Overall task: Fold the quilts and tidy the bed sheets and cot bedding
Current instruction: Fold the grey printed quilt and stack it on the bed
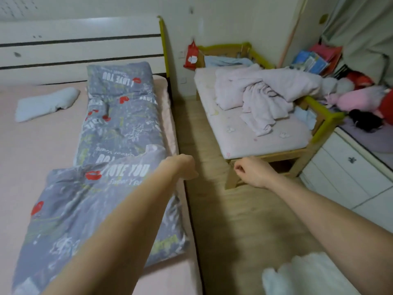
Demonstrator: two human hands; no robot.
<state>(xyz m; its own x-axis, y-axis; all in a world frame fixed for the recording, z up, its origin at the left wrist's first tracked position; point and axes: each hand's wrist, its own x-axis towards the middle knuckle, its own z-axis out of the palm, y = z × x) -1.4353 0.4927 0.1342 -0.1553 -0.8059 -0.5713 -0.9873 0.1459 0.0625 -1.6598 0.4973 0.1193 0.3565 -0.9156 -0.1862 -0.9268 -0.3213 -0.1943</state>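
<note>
While both hands hung empty over the floor, the best next step looked to be taking the pink blanket point(261, 96), heaped on the cot point(251, 143), by two corners and shaking it flat. The left hand point(182, 169), curled into a fist, was left of the cot; the right hand point(253, 173), loosely curled, hovered before its foot. The grey quilt point(119, 124) lay on the bed point(32, 145) left of the cot.

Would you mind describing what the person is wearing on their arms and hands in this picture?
Nothing shows on either one. The left hand and right hand are bare, with no gloves, rings, watch or bracelet visible, and both forearms are uncovered up to the picture's edge, so no sleeves appear.
</note>
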